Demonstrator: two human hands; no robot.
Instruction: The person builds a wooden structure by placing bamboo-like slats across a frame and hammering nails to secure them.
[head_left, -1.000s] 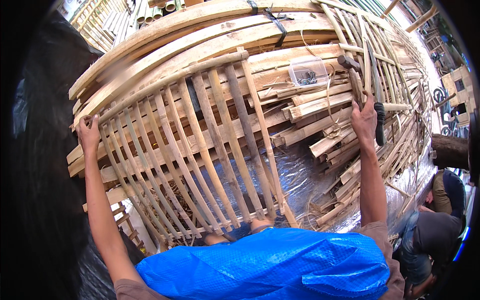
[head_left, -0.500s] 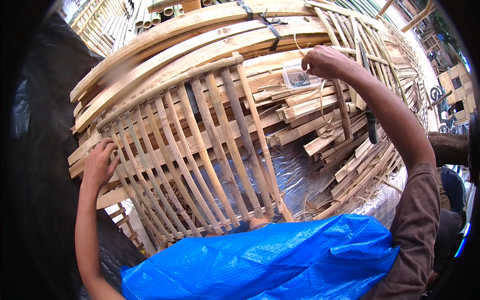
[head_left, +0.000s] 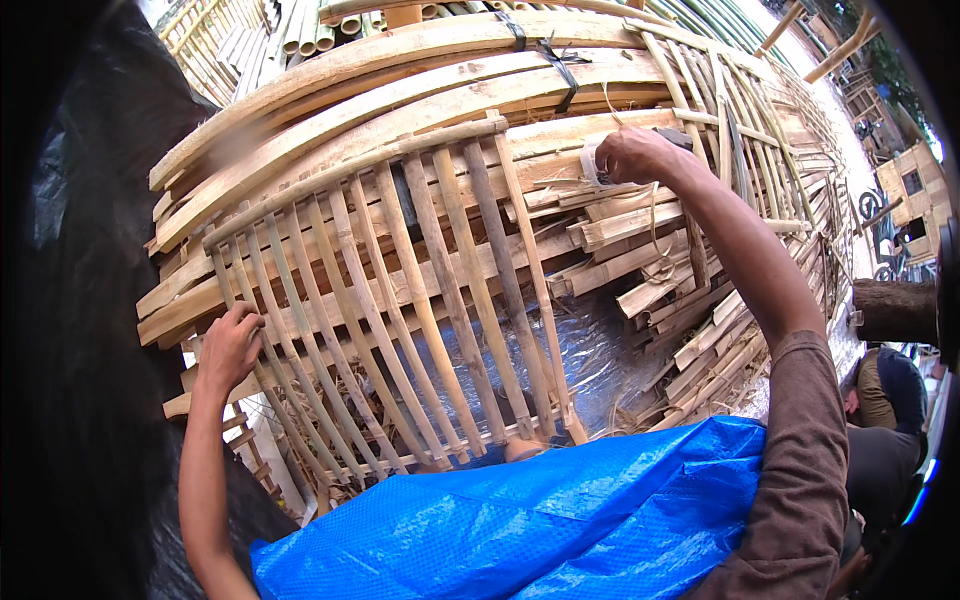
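Note:
A ladder-like bamboo panel (head_left: 425, 260) of several upright slats between crosspieces leans across the wood before me. My left hand (head_left: 230, 350) is at its left side, fingers curled in beside the outermost slats; whatever they pinch is too small to make out. Farther off, my right hand (head_left: 640, 157) bends down over a small clear plastic box (head_left: 594, 165), its fingers drawn together. The hand covers most of the box, and its fingertips are hidden. Behind the right wrist lies a dark object (head_left: 674, 137), partly covered.
Thick wooden planks (head_left: 400, 85) tied with black strips lie beyond the panel. Split bamboo pieces (head_left: 690, 310) are heaped at the right. A blue plastic sheet (head_left: 520, 510) covers my lap. Black sheeting (head_left: 110, 250) hangs at the left; another person (head_left: 890, 450) is at the right edge.
My right hand has come down over the plastic box, hiding the nails seen in it before. My left hand has shifted lower along the panel's left side, its fingers more drawn together.

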